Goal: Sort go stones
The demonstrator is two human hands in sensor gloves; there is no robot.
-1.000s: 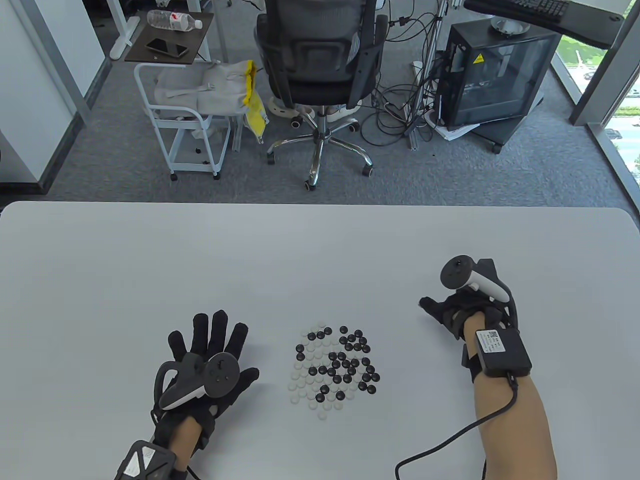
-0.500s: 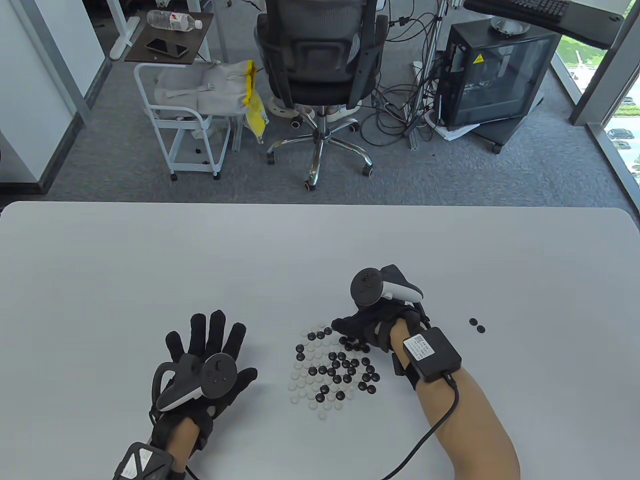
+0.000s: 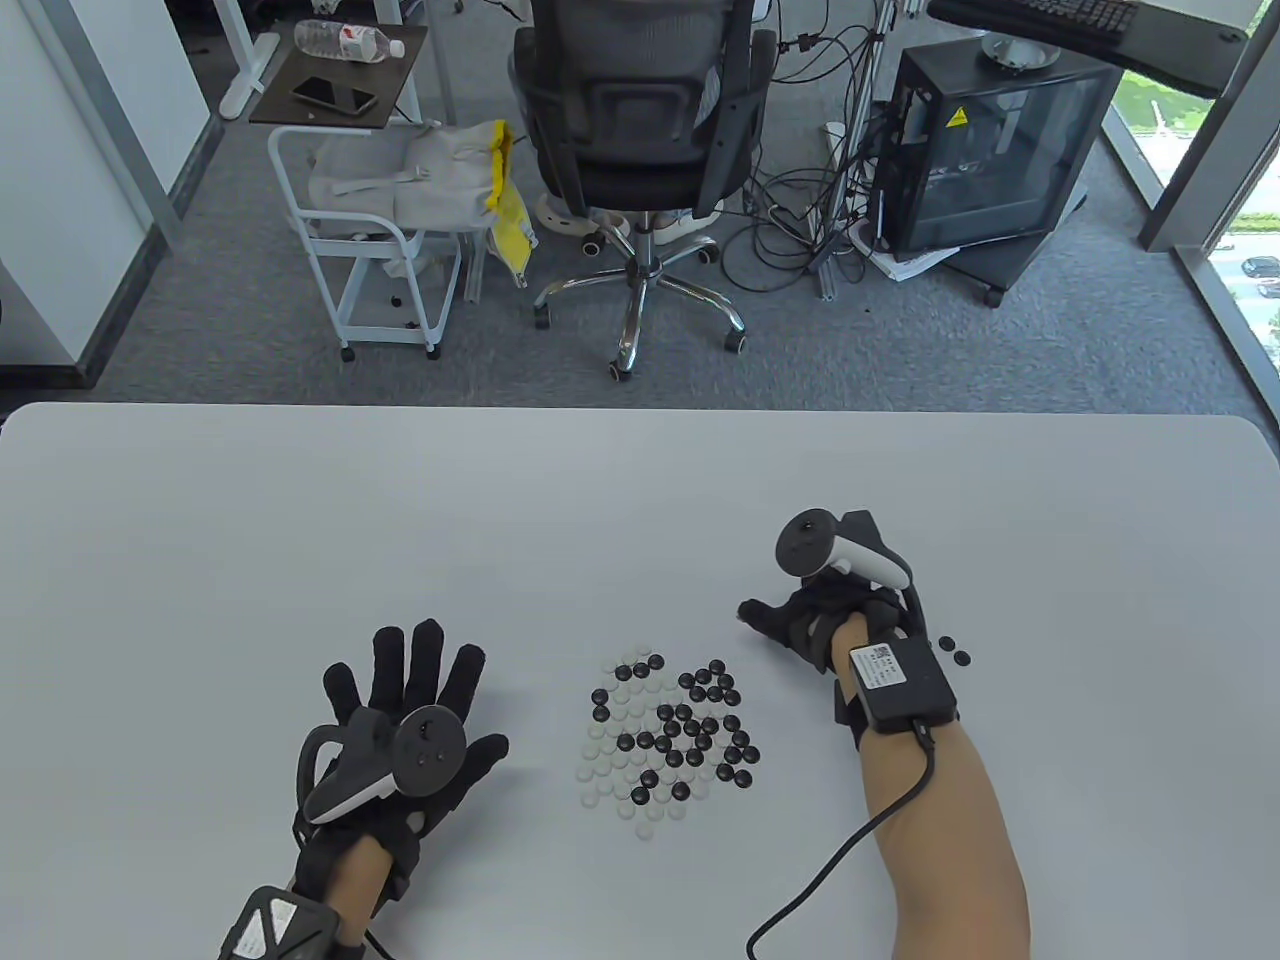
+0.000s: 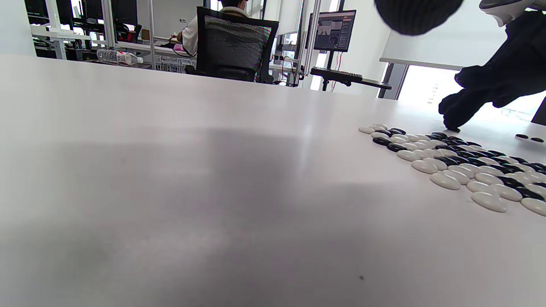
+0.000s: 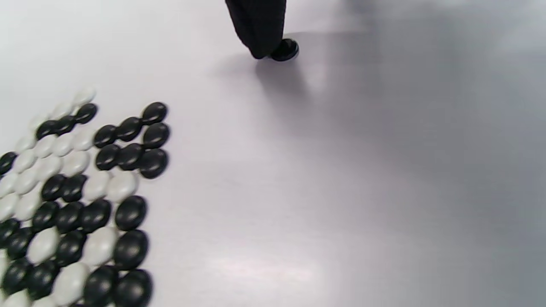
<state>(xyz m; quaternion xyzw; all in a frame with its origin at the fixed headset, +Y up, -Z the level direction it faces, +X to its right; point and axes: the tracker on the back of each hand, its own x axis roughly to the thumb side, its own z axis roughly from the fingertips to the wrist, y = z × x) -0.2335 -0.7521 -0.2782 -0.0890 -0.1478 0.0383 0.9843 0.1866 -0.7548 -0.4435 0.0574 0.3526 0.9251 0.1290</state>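
A cluster of small glossy black and white Go stones point(image 3: 668, 740) lies low in the middle of the table view, on the pale grey table point(image 3: 600, 500). Two separate black stones point(image 3: 953, 651) sit to its right, just beside the right wrist. In the right wrist view, a gloved fingertip point(image 5: 260, 30) presses on one black stone point(image 5: 285, 49) lying apart from the cluster, at the top of that frame. The right hand point(image 3: 810, 615) reaches leftward, fingers bent down toward the table; whether they pinch the stone cannot be told. The left hand point(image 3: 415, 700) rests flat at lower left, fingers spread wide, holding nothing.
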